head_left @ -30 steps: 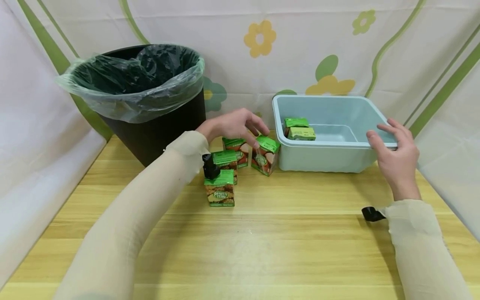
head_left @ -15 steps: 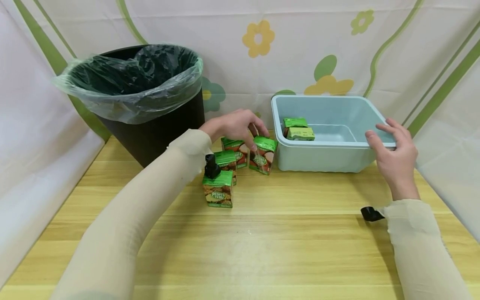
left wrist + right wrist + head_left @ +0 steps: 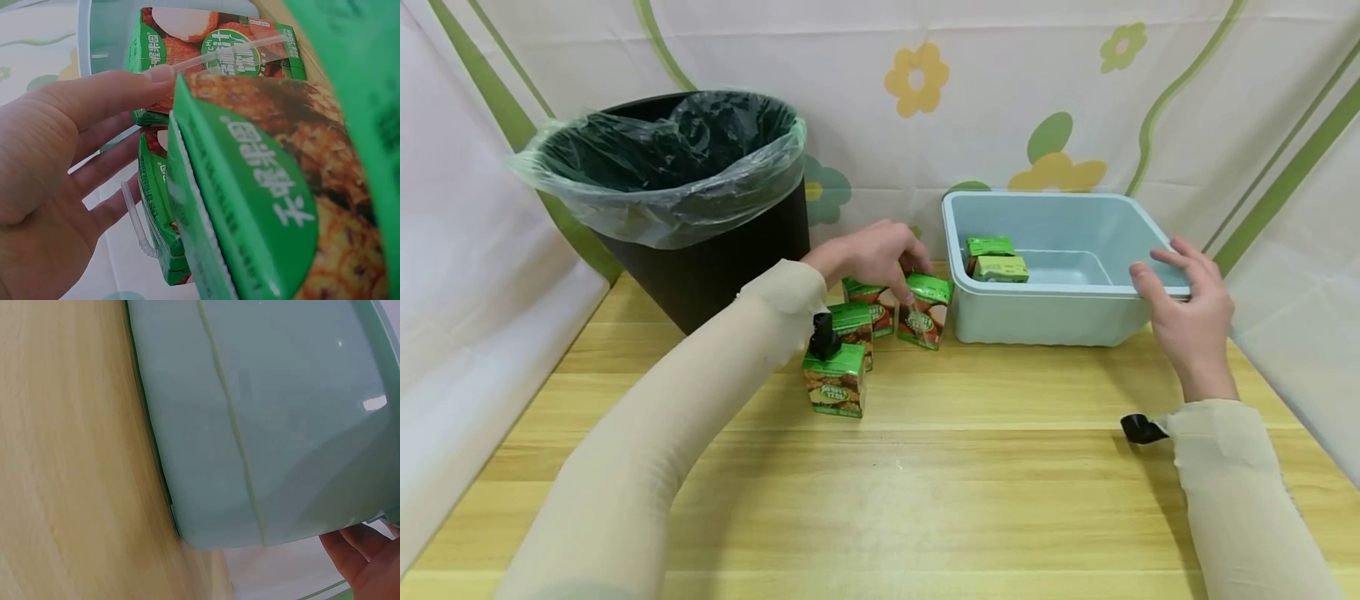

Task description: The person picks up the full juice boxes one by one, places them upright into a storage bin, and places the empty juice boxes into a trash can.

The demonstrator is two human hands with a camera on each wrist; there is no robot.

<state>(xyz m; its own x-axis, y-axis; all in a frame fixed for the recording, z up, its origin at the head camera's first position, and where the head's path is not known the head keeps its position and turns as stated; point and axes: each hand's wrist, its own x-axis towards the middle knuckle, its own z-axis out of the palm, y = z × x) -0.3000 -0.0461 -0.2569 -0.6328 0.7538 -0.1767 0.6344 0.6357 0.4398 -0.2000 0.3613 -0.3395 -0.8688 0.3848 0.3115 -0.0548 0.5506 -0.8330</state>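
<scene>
Green-topped carton point(image 3: 925, 321) pinched beside the blue tub point(image 3: 1045, 317)

Between the thumb and fingers of the left hand point(image 3: 880, 254), the upper part of the carton is held: the thumb is laid against the printed front, the other fingers are reached behind, and the gap is closed to about the carton's thickness. Over the last second the carton has been swung from corner-on to nearly face-on. For the work in hand, this suggests that a hold has been gained, though no lift from the tabletop point(image 3: 925, 500) can be made out, and the carton is kept outside the tub, just left of its wall; whether the two touch cannot be told.

Beside the held one, a red-fronted carton point(image 3: 882, 317) is partly hidden by the hand. Nearer the camera, a brown-fronted carton point(image 3: 857, 335) is overlapped by the pineapple carton point(image 3: 835, 392), which has also been turned slightly.

Two cartons point(image 3: 1002, 268) are seen in the tub's left end. At its right end, the rim is touched by the right hand point(image 3: 1197, 312), its fingers loosely spread, its place unchanged. Farther left, a lined black bin point(image 3: 752, 250) is left untouched.
</scene>
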